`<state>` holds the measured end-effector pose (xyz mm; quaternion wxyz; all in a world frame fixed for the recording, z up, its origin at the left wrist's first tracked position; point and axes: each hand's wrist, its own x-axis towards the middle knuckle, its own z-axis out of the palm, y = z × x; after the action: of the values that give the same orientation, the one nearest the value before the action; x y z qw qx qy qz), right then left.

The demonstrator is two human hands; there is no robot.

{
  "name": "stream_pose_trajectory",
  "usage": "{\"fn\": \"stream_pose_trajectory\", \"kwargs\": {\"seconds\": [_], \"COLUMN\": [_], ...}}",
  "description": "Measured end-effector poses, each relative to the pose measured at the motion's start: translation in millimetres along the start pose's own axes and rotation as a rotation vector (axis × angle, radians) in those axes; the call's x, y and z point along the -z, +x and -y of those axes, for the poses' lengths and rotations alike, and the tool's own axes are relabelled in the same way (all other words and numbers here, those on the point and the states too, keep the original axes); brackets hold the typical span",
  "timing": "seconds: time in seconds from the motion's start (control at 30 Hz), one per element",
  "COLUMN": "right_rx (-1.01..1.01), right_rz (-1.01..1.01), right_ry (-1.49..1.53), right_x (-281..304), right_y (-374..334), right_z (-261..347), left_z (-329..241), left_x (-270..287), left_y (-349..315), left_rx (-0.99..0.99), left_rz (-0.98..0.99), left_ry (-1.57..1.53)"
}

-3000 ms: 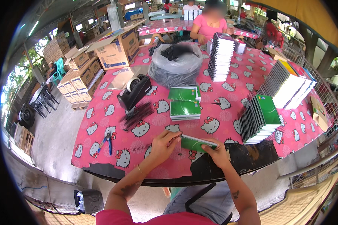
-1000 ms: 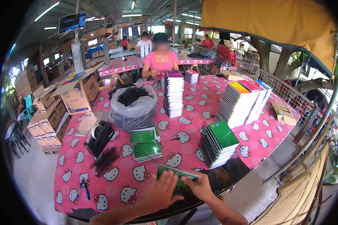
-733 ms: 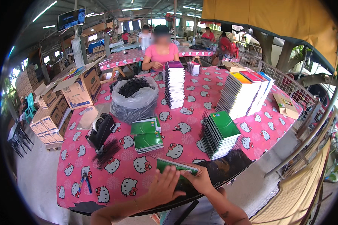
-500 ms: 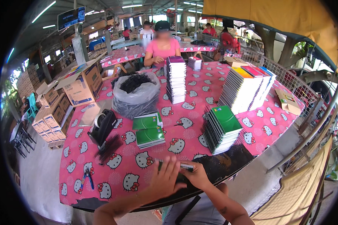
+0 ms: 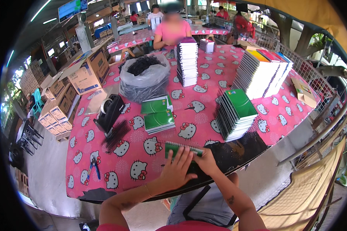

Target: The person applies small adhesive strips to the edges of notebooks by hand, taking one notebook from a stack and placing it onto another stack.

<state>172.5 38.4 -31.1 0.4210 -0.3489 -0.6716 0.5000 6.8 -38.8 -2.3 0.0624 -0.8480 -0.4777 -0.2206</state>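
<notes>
A small green notebook point(image 5: 172, 147) lies at the table's near edge, with a row of black spiral coil along its far side. My left hand point(image 5: 175, 169) rests across it, fingers stretched out over the cover. My right hand point(image 5: 206, 161) grips its right end between thumb and fingers. Beyond my hands is a short pile of green notebooks point(image 5: 159, 120) that show no coil. To the right rises a stack of green spiral-bound notebooks point(image 5: 243, 104). Loose black coils point(image 5: 117, 135) lie to the left, near blue-handled pliers point(image 5: 93, 168).
A black tape dispenser point(image 5: 112, 112) stands at the left beside a plastic bag point(image 5: 144, 88) of black coils. Farther off are a tall purple-topped notebook stack point(image 5: 187, 63) and larger notebooks point(image 5: 254, 73). Cardboard boxes point(image 5: 90, 73) stand left. A person in pink point(image 5: 172, 32) sits opposite.
The view has tipped downward, so the table sits higher in the picture. More of the held notebook's green cover shows, and my left hand lies across it with its fingers still extended.
</notes>
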Motion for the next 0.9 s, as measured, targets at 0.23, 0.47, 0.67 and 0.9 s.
{"fn": "stream_pose_trajectory", "kwargs": {"seconds": [0.23, 0.47, 0.67, 0.9], "right_rx": [0.057, -0.101, -0.007, 0.144], "right_rz": [0.031, 0.108, 0.093, -0.032], "right_ry": [0.003, -0.086, -0.063, -0.198], "right_x": [-1.7, 4.8, 7.2, 31.0], "right_y": [7.1, 5.9, 3.8, -7.4], "right_z": [-18.4, -14.5, -15.6, 32.7], "left_z": [16.4, 8.9, 20.8, 36.1], "left_x": [-0.5, -2.0, 16.2, 6.7], "left_y": [32.2, 20.6, 33.3, 39.1], "left_rx": [-0.003, -0.032, 0.028, -0.047], "left_rz": [-0.015, 0.063, -0.145, -0.198], "left_ry": [0.157, 0.076, 0.043, -0.146]}}
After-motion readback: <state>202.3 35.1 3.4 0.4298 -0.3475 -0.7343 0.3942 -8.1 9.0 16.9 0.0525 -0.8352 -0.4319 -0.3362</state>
